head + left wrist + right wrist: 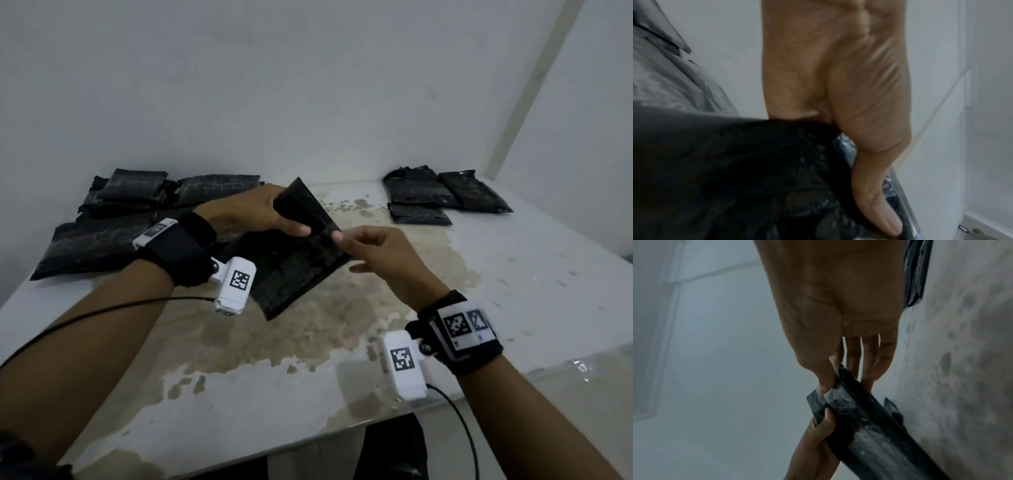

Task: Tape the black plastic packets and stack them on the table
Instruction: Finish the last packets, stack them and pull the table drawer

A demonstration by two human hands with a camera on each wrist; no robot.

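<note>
Taking the black packet (291, 260) held over the middle of the table (513, 274) as the landmark: far to its left, against the wall, lies a spread of black packets (102, 222), some overlapping, a few resting on top of others. Just left of the held packet is the left hand (246, 212), wearing a black wrist strap with a white camera block; its fingers wrap behind the packet's folded upper flap and its thumb (879, 203) presses across the front, so the hand grips the flap. The held packet itself tilts, its top corner raised toward the wall and its lower edge down near the stained, worn patch of the tabletop; whether that edge touches the surface cannot be told. At the packet's right edge the right hand (373, 253) meets it: thumb and forefinger (824, 378) pinch the end of the fold, the other fingers hanging loosely extended behind it. A strip of clear glossy film seems to lie along the fold, though it is too blurred to say for certain. Well to the right of the held packet, near the wall, sits a smaller group of black packets (442, 195), partly stacked.
</note>
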